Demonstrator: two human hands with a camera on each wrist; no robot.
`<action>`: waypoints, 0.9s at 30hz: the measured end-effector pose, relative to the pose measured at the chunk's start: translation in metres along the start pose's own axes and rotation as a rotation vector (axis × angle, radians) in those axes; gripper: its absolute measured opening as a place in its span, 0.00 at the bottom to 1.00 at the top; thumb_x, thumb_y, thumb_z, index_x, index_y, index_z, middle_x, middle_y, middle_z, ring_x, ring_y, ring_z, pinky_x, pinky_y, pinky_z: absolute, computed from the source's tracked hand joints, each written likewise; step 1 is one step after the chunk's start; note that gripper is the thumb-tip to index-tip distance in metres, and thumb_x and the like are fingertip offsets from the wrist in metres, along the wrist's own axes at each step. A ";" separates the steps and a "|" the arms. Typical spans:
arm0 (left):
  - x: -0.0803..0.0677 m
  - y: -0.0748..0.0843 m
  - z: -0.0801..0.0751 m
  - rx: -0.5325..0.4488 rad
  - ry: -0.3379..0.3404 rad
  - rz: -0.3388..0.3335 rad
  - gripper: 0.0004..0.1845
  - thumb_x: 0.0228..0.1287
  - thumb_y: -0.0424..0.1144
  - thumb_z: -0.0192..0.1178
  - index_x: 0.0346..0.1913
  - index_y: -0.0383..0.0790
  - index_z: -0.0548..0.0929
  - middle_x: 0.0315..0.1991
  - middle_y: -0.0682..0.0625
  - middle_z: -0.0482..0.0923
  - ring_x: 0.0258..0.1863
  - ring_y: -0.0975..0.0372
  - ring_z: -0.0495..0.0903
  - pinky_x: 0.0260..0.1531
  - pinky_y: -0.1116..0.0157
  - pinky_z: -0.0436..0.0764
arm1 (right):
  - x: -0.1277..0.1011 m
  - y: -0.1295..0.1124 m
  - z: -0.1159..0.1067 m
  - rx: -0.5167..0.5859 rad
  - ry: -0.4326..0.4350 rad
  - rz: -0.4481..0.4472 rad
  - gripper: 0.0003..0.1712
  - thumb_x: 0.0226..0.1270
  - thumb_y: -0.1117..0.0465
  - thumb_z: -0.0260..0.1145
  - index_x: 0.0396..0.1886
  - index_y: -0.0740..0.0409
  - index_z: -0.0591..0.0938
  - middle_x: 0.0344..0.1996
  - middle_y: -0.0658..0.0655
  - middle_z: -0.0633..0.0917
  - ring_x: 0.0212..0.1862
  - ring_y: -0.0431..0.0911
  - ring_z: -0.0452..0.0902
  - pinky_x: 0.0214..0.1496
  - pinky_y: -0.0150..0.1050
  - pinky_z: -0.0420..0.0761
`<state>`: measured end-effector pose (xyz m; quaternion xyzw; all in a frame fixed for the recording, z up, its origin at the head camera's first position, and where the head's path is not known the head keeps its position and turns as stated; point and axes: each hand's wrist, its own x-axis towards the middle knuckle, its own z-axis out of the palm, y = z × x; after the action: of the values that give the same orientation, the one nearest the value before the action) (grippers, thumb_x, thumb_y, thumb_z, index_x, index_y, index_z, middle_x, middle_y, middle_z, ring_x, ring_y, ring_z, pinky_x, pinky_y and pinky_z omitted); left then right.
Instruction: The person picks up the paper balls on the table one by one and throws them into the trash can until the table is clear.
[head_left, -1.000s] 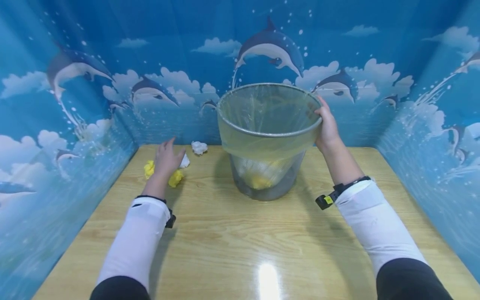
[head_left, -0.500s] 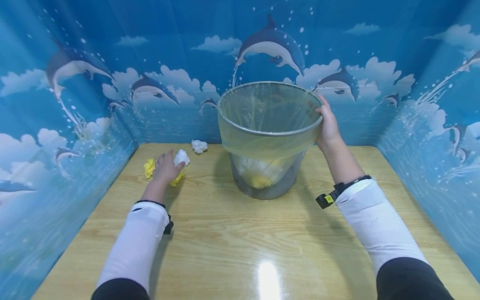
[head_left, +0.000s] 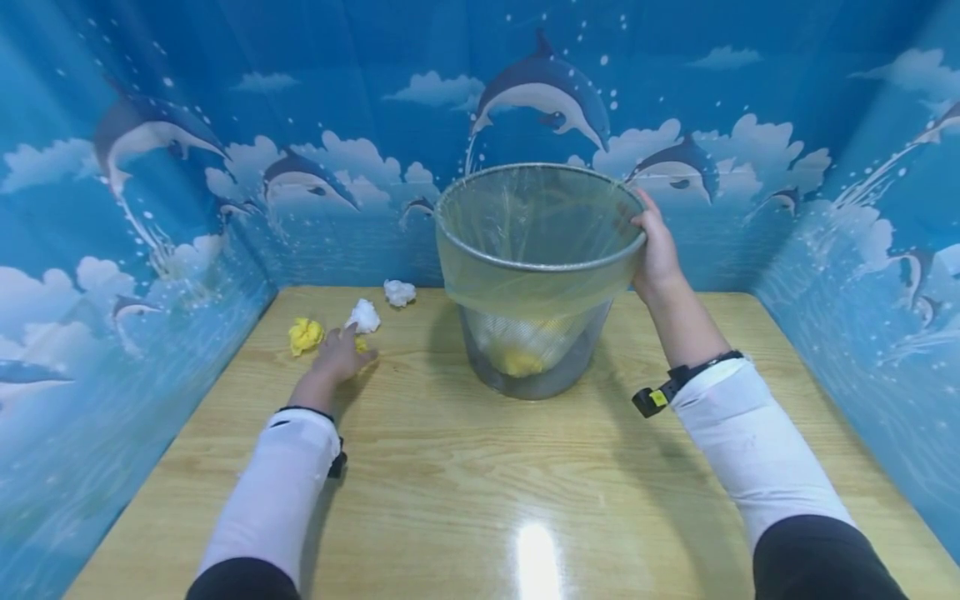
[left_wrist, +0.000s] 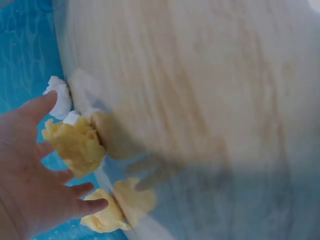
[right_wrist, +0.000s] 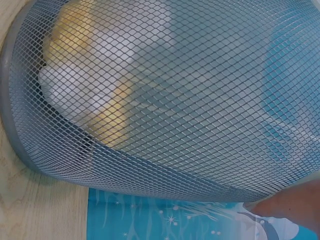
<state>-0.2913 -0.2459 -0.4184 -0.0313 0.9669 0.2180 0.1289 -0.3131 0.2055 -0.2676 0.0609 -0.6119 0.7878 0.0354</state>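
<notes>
My left hand (head_left: 337,358) reaches over the left side of the table with thumb and fingers spread. Between them lies a crumpled yellow paper ball (left_wrist: 77,147), mostly hidden in the head view; no grip on it shows. Another yellow paper ball (head_left: 305,335) is just left of the hand, near the little finger in the left wrist view. Two white paper balls (head_left: 363,317) lie beyond the fingertips. With my right hand (head_left: 656,250) I grip the right rim of a mesh wastebasket (head_left: 540,267), upright and lined with a translucent yellowish bag.
Through the mesh, white crumpled paper (right_wrist: 70,90) and yellow crumpled paper (right_wrist: 110,120) show at the bottom of the basket. The wooden table (head_left: 450,483) meets a blue dolphin-print curtain (head_left: 337,100) at the back and both sides.
My left hand has drawn back toward me and settled over the nearer yellow ball, uncovering the white one and the left yellow one. The right hand stays on the rim.
</notes>
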 end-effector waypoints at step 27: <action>0.008 -0.001 0.018 0.047 0.022 0.066 0.26 0.68 0.40 0.54 0.66 0.32 0.67 0.68 0.24 0.54 0.67 0.31 0.53 0.64 0.39 0.61 | -0.003 0.000 0.000 -0.051 -0.004 -0.002 0.38 0.69 0.58 0.38 0.79 0.43 0.44 0.78 0.46 0.43 0.76 0.48 0.43 0.75 0.44 0.50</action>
<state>-0.2948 -0.2389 -0.4370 0.0014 0.9736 0.1992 0.1116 -0.3105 0.2057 -0.2676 0.0623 -0.6317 0.7719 0.0364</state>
